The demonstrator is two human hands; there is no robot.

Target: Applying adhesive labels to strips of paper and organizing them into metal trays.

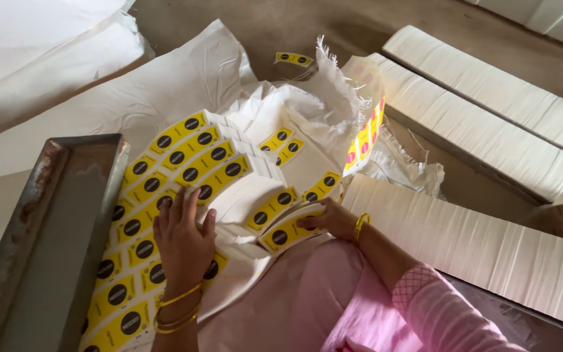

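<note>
The left hand (182,242) lies flat, fingers spread, on fanned stacks of yellow labels (184,163), gripping nothing; the right hand (333,218) curls around one small label stack (283,233), its fingers partly hidden beneath; a white woven sack (320,98) lies behind; a rusty metal tray (47,248), cut off at the frame edge, lies left; long white paper stacks (477,130) lie right.

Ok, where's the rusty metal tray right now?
In the head view, the metal tray lies at lower left, beside the rows of yellow labels under the left hand.
</note>
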